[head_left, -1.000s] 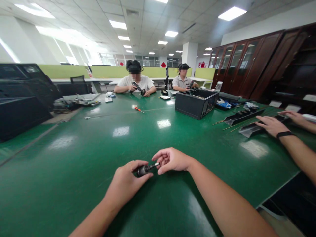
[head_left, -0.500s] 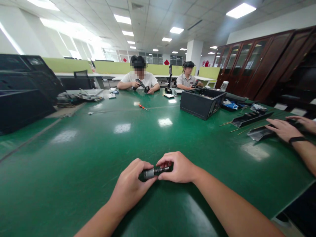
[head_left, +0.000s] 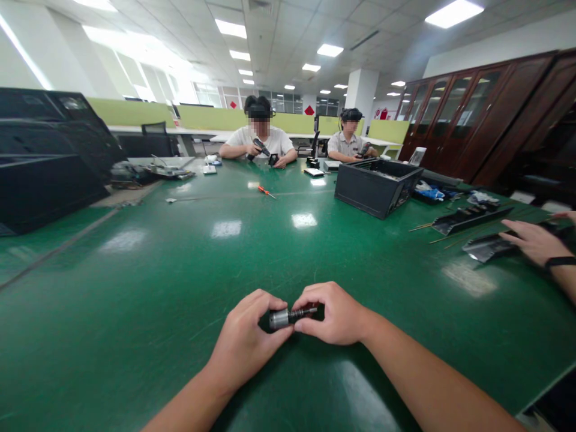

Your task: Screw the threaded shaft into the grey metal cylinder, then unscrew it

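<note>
Between my hands lies a small metal cylinder with a spring-wrapped shaft (head_left: 282,318), low in the middle of the view and nearly level. The wide silver end is on the left and the thin dark shaft points right; I cannot tell exactly what part it is. My left hand (head_left: 249,330) grips the silver end between thumb and fingers. My right hand (head_left: 335,315) curls around the shaft side, its thumb and fingertips pinched at the spring near the cylinder. Some of its fingers are hidden behind the part.
An orange screwdriver (head_left: 266,192) lies farther back on the green table (head_left: 180,264). A black metal case (head_left: 375,186) stands back right; dark computer cases (head_left: 49,174) stand left. At right a co-worker's hand (head_left: 535,240) rests by black metal channels (head_left: 483,247). Two people sit opposite, holding tools.
The view has shifted slightly, so the table's things appear a little farther right. My hands keep hold of the metal part, with little change in grip. The co-worker's hands at right moved slightly.
</note>
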`<state>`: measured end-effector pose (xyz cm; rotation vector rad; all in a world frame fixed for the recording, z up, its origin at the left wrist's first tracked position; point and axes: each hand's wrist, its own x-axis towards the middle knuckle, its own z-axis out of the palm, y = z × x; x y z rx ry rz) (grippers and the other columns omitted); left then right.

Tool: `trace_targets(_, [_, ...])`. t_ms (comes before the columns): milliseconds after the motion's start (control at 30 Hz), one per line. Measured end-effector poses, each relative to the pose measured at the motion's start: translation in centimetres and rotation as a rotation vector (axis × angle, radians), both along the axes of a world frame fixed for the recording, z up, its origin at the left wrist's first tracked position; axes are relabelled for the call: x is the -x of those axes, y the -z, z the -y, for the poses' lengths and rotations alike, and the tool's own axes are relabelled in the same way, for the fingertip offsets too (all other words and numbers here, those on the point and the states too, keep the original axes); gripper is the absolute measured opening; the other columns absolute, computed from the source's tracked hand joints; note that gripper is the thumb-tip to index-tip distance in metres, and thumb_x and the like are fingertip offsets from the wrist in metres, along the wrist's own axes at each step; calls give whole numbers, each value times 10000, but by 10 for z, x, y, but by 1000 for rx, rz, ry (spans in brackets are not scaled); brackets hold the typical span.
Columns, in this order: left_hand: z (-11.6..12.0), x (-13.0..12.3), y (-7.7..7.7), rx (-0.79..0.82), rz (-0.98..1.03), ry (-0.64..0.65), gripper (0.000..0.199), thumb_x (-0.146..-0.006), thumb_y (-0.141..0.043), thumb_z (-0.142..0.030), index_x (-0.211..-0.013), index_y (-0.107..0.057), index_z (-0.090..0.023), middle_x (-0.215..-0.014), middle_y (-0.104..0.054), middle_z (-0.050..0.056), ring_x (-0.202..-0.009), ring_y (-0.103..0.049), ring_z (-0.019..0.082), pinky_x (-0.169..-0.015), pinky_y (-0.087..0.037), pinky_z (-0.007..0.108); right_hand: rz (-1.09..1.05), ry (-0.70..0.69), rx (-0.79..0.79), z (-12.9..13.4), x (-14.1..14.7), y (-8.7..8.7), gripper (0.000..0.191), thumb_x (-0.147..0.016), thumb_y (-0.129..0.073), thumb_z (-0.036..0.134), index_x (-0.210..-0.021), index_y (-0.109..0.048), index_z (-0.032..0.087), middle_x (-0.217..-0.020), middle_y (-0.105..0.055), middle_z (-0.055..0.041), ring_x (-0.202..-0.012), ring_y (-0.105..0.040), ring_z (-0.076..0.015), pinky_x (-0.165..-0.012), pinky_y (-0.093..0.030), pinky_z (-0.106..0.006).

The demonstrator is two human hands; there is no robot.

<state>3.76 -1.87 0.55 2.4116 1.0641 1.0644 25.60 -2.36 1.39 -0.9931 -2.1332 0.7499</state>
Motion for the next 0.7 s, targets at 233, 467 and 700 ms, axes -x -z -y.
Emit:
trace_targets(233, [0, 0, 2, -18, -14, 6, 171, -822, -724, -291, -932, -620, -212, -858, -660, 22, -785, -640, 177, -708, -494, 300, -30, 20, -9, 2, 3, -1, 101, -833, -701, 265, -869, -744, 180, -780, -691, -22, -703, -607, -138, -673, -431, -246])
trace_targets(467, [1, 0, 4, -93, -37, -38, 214, -793, -761, -329, -926, -629, -225, -843, -677, 2, -772, -649, 183, -700, -494, 310, 11, 30, -26, 2, 1, -2, 92, -824, -704, 256, -864, -742, 182, -776, -689, -21, -707, -611, -142, -679, -433, -249])
trace_targets(700, [1, 1, 5, -104, -38, -50, 213, -800, -756, -342, -928, -631, -226, -834, -678, -7, -761, -647, 175, -692, -488, 305, 26, 44, -49, 2, -1, -3, 76, -813, -707, 240, -832, -740, 174, -749, -689, -16, -693, -617, -136, -669, -433, -241])
